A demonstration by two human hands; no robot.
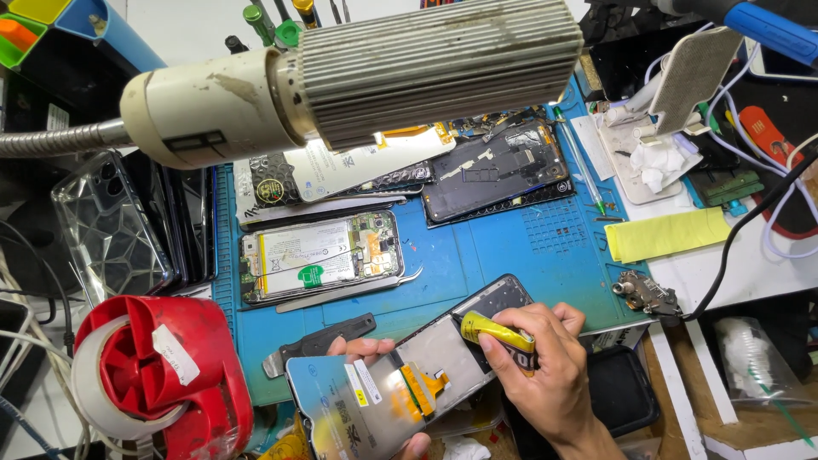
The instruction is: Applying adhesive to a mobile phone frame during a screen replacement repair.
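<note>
My right hand [550, 366] grips a small yellow glue tube [498, 334], its tip resting on the back of a phone display panel [383, 392]. The panel lies tilted over the front edge of the blue work mat [503, 247], with an orange flex cable [419, 388] on it. My left hand [366, 349] holds the panel from underneath; only fingertips show at its upper edge and lower corner.
An opened phone with its battery showing [319, 255] and another stripped phone [498, 166] lie on the mat. A lamp head [358, 81] hangs above. A red tape dispenser [158, 370] sits at left, clear cases [111, 226] behind it, a yellow cloth [669, 234] at right.
</note>
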